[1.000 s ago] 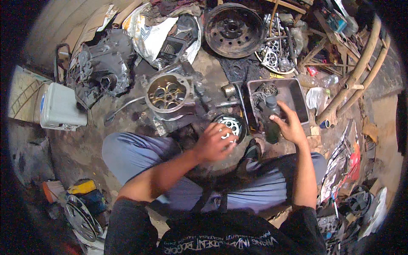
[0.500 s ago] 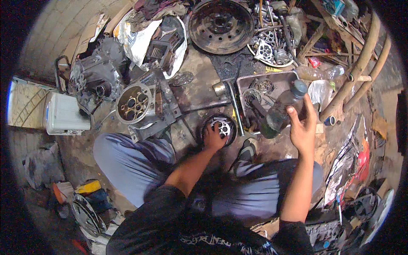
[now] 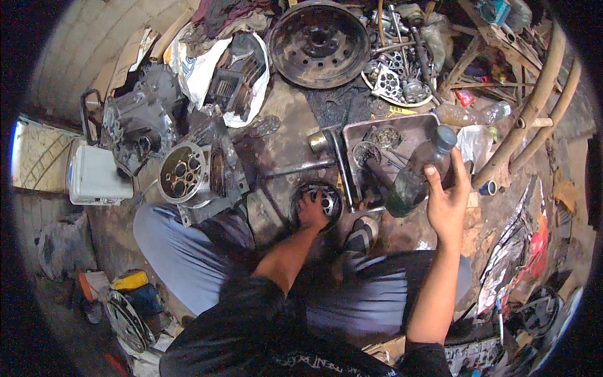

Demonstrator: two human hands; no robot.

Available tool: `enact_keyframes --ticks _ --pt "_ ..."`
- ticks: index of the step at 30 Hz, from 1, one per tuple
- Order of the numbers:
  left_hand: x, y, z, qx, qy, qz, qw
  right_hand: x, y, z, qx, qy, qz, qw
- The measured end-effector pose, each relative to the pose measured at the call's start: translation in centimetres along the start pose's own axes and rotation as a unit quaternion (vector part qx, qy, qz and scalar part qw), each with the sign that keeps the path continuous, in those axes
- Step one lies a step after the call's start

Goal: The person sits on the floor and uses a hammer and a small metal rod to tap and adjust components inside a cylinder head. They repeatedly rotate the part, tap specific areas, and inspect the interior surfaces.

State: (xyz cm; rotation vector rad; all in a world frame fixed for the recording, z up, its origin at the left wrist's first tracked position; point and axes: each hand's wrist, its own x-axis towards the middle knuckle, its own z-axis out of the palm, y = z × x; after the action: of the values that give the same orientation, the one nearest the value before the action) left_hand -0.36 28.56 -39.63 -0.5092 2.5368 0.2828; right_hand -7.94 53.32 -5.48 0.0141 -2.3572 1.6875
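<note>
My left hand (image 3: 312, 212) reaches down over a round light metal part with holes (image 3: 327, 202), its fingers curled on the near left side of it. The part sits in a black round dish (image 3: 336, 217) on the floor between my legs. Bent around a clear plastic bottle (image 3: 411, 173) with a grey-blue cap (image 3: 446, 137) is my right hand (image 3: 449, 198), thumb in front. The bottle is tilted, cap up to the right, and holds some dark liquid low down. Its bottom overlaps the near right edge of a metal tray (image 3: 352, 164).
Loose small parts lie in the tray. A round metal housing with holes (image 3: 182, 174) stands left, beside a grey gear casing (image 3: 139, 129). A wheel rim (image 3: 320, 75) lies at the back, next to a basin of parts (image 3: 407, 97). Wooden poles (image 3: 527, 119) lean at right.
The view has shifted slightly. My left hand has turned a little on the metal part, and its fingers cover the left side. The bottle stays in my right hand, tilted much as before.
</note>
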Motion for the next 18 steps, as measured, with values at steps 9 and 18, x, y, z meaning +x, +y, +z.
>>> enact_keyframes --ticks 9,18 --pt "-5.1 -4.2 -12.3 -0.318 -0.111 0.042 0.941 1.8 -0.6 0.7 -0.032 0.055 -0.049 0.997" --pt "-11.4 -8.1 -21.2 -0.816 -0.365 -0.048 0.446 1.1 -4.4 4.1 0.001 0.018 -0.061 0.998"
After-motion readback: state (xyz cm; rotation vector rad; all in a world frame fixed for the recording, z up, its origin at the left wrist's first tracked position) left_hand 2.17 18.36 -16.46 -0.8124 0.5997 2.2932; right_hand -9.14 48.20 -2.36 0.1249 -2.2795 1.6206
